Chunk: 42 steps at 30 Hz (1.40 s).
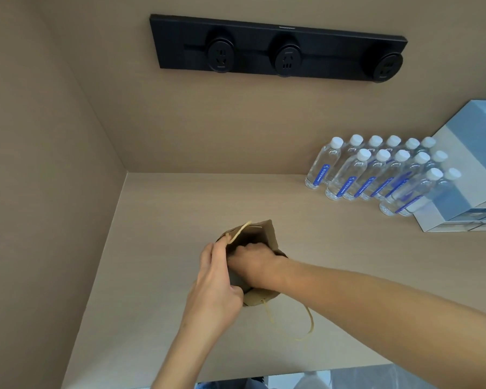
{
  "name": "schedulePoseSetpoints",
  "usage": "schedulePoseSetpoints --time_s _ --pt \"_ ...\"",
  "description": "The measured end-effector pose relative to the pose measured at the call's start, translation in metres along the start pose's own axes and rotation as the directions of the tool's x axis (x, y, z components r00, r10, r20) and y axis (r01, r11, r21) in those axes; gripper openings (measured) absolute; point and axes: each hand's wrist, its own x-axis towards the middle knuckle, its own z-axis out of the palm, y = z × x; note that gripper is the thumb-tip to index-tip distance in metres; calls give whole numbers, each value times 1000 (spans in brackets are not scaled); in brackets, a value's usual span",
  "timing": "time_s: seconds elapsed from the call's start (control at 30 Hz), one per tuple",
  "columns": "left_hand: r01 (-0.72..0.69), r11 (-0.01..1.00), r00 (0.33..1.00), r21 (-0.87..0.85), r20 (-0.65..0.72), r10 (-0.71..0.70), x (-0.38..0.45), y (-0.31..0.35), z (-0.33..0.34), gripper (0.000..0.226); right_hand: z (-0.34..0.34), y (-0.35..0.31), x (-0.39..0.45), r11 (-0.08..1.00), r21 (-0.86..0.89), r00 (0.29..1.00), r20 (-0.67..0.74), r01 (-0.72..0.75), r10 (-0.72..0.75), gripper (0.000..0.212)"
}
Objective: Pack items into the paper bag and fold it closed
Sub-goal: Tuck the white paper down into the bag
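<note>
A small brown paper bag [267,237] is standing open on the beige counter [348,276] just below the frame's centre, one pale twine handle [306,327] trailing toward the lower edge. A person's right hand [253,265] is reaching into its mouth, its fingers buried inside, their grip impossible to tell. The left hand [216,284] is pinching the bag's left rim, fingers [219,248] clamped on the paper. Water bottles [376,169] are lining up at right beside pale blue boxes [466,164]; a black socket strip [278,49] is hanging on the wall above.
</note>
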Motion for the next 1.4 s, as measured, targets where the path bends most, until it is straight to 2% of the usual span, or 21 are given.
schedulePoseSetpoints --time_s 0.07,0.17,0.3,0.4,0.5,0.57,0.63,0.73,0.83,0.93,1.0,1.07,1.13,1.23,1.33,1.4 --pt "-3 1000 1000 17 0 3 0 0 1 89 -5 7 -2 991 -132 995 89 -26 38 28" --pt "-4 999 1000 33 -6 4 2 0 2 89 -11 10 -3 989 -140 974 212 -54 83 33" --pt "-1 999 1000 36 -16 2 3 1 1 88 -10 10 -2 998 1 946 319 -60 56 5" --pt "2 999 1000 40 -13 -1 4 1 2 86 -6 12 3 966 171 931 343 -196 128 8" --pt "-3 999 1000 35 -10 3 3 0 3 87 -5 8 5 951 184 926 331 -250 179 24" --pt "-7 1000 1000 30 -14 7 3 -1 3 86 -9 4 5 965 105 924 327 -242 196 35" --pt "-10 1000 1000 27 -22 11 4 -2 3 86 -13 0 4 984 -9 923 344 -179 171 35" --pt "-10 1000 1000 29 -15 11 4 0 4 85 -14 1 4 990 -89 915 379 -113 138 34" --pt "-14 999 1000 51 -9 14 4 0 4 84 -19 3 1 981 -183 887 438 -71 146 13" --pt "-23 998 1000 55 4 23 5 0 3 85 -38 2 -4 924 -383 838 508 13 199 29" --pt "-30 998 1000 53 6 30 6 0 2 85 -53 1 -9 830 -543 822 527 130 217 25" --pt "-40 998 999 45 9 39 8 0 1 86 -67 0 -12 770 -616 830 510 168 227 18" --pt "-50 998 999 35 15 49 10 0 0 87 -78 -1 -13 813 -568 851 484 129 203 17" --pt "-61 998 998 -3 26 61 14 -2 -2 90 -74 0 -11 928 -370 870 473 51 141 24" --pt "-74 997 996 -22 54 75 16 -2 0 93 -48 -3 -8 952 -302 903 422 54 82 13" --pt "-75 997 994 -35 76 77 17 -1 1 94 -32 -4 -6 967 -248 935 354 62 31 20"
